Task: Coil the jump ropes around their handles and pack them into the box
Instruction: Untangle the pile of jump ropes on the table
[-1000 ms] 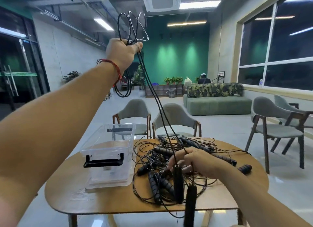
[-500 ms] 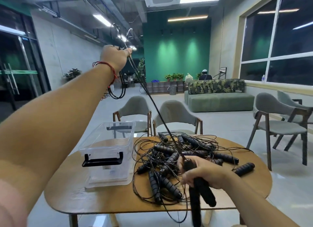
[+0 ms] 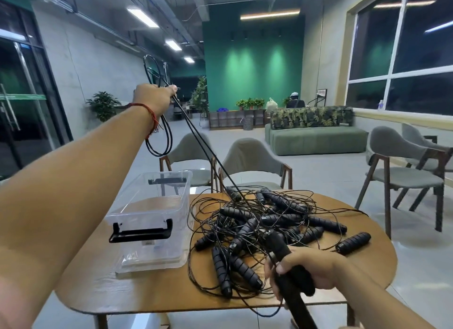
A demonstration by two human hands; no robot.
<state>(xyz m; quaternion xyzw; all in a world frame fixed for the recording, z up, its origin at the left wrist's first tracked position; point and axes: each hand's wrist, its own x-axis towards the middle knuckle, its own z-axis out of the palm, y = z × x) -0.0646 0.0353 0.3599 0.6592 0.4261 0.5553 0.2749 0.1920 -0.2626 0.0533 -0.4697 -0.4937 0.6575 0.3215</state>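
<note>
Plainly, one rope [image 3: 203,144] is being worked free while the rest wait. The left hand [image 3: 153,97] is raised high above the far end of the box [image 3: 157,252], its fingers curled round several gathered loops of the rope. A few loops stand up above the fist and more hang below the wrist. From that hand the rope runs taut, slanting down to the right of the box, to the handles [image 3: 285,257]. The right hand [image 3: 306,267] wraps these firmly, right of the box and nearer the person, over the near edge of the table [image 3: 122,294]. It seems to hold two handles together, though the lower part is partly hidden.

The pile [image 3: 257,225] of other ropes lies just right of the box, touching or nearly touching its wall, with handles and thin cords crossed over one another. The box itself stands open and looks empty.

The rope looks thin, light and springy. It will probably hold its curl and try to unwind, and it is likely to snag on its neighbours. The handles are thick, ribbed and stiff, so they are the sure place to take hold. The loops need a pinch where they cross. Pulling hard may drag the whole pile along.
</note>
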